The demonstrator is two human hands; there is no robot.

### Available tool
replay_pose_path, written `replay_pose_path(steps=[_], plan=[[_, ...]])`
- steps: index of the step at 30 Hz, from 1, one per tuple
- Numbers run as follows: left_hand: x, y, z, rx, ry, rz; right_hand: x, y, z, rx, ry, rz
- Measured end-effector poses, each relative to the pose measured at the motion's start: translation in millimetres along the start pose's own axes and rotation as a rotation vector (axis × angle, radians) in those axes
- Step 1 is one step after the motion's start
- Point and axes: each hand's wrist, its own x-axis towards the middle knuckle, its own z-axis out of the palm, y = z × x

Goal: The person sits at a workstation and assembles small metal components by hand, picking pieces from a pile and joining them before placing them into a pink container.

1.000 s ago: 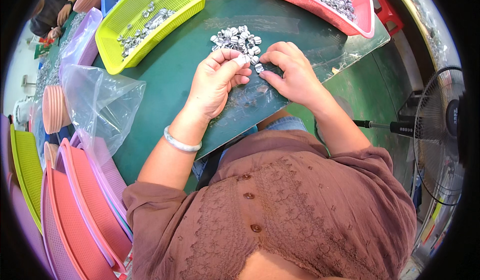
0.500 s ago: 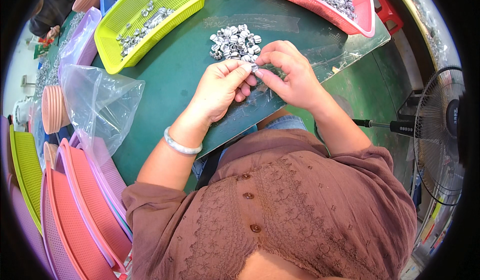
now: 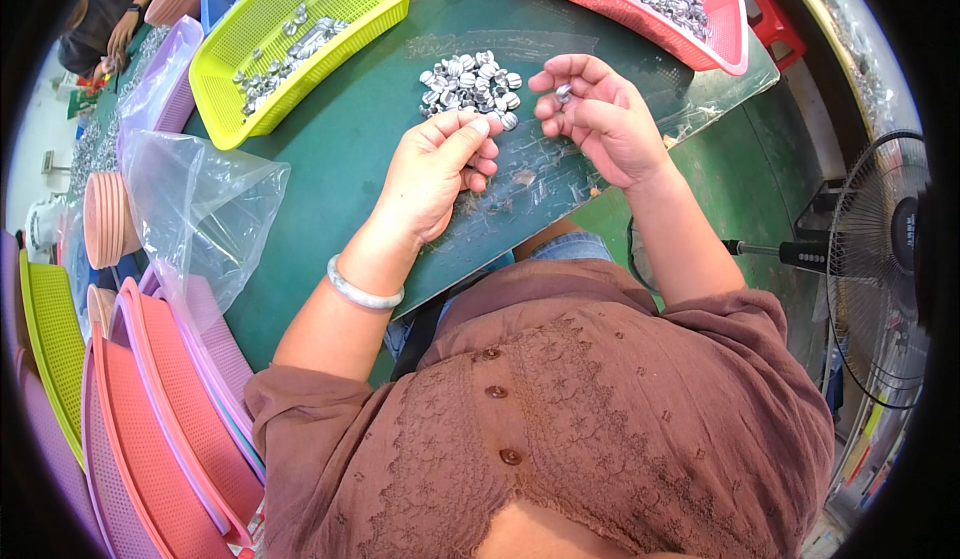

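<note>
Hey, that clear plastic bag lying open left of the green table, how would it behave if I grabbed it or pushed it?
The clear plastic bag is probably floppy: its thin film is crumpled and slumped. It looks empty, so likely very light and apt to slide or drift when pushed. The glossy film may be slippery, so pinching a fold would likely hold best.

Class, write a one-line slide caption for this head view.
Left hand and right hand, which pinches a small metal part, work beside a pile of parts on a green table.
</note>
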Motion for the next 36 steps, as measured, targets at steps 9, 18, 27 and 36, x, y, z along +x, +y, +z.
replay_pose_path(steps=[9, 18, 27, 36], plan=[[1.0, 0.3, -2.3, 0.002, 0.054, 0.002, 4.6, 19.9, 14.9, -1.572, 0.013, -0.42], [-1.2, 1.6, -0.3, -0.005, -0.023, -0.023, 0.9, 4.6, 13.5, -0.402, -0.166, 0.138], [-3.4, 5.1, 1.3, -0.076, 0.022, -0.068, -4.6, 8.0, 21.3, -0.41, -0.186, 0.123], [-4.0, 4.3, 5.9, -0.072, 0.101, -0.039, -4.3, 17.3, 21.5, -0.478, -0.132, -0.05]])
